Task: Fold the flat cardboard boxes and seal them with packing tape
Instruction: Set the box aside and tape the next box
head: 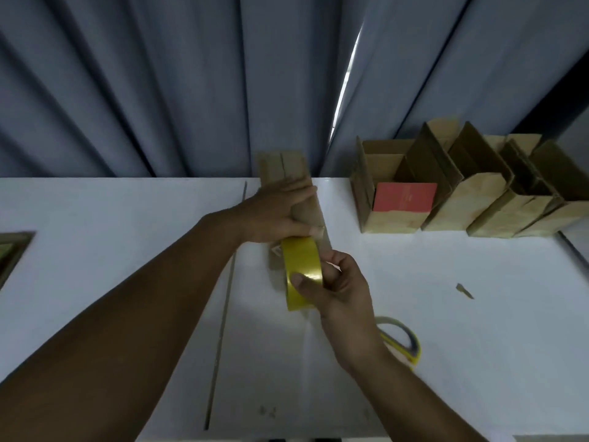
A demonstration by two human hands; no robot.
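The narrow brown cardboard box (282, 165) lies on the white table (127, 218), its long axis running straight away from the person. The left hand (274, 215) presses across it with fairly straight fingers. Just nearer, the right hand (341, 288) grips the yellow roll of packing tape (301, 263), so the pull likely runs back along that axis.

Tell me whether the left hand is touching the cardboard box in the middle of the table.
Touching. The head view shows the left hand lying on the cardboard box, its straight fingers pressed across the box's top face.
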